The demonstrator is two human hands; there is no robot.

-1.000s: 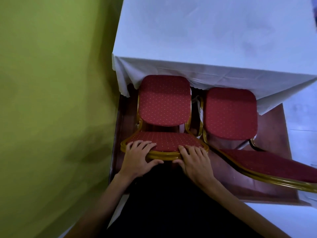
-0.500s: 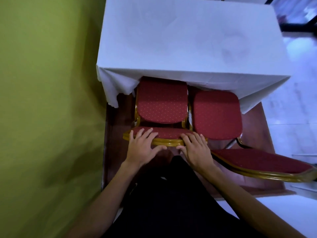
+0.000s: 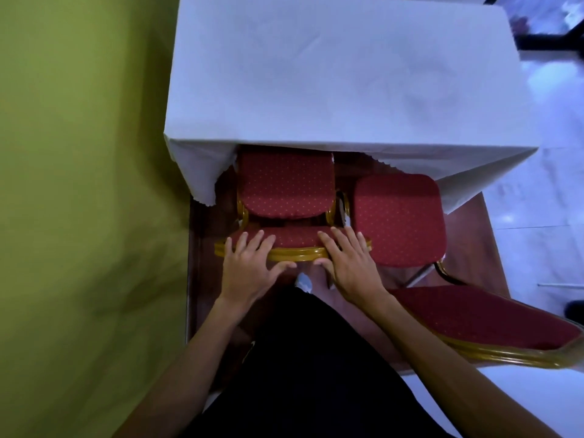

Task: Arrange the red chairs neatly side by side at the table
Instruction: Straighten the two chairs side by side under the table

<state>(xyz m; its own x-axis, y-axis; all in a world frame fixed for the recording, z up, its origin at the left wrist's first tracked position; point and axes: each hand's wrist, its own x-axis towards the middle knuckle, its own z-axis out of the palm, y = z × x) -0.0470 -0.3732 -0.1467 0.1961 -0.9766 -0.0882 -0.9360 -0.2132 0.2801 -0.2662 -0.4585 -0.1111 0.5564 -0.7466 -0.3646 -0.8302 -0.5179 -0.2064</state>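
Observation:
Two red chairs with gold frames stand at a table (image 3: 341, 74) covered by a white cloth. The left chair (image 3: 286, 184) has its seat partly under the cloth. My left hand (image 3: 249, 267) and my right hand (image 3: 349, 263) both grip the top of its backrest, fingers over the red pad and thumbs under the gold rail. The right chair (image 3: 398, 216) stands beside it, turned askew, its backrest (image 3: 486, 324) angling out toward the lower right and its seat farther from the table.
A green wall (image 3: 79, 216) runs close along the left side. The chairs stand on a dark brown floor panel (image 3: 467, 235); pale glossy floor (image 3: 543, 216) lies to the right. My dark clothing fills the bottom centre.
The left chair has slid farther in under the tablecloth with both hands on its backrest. The view has pulled back, showing more of the table.

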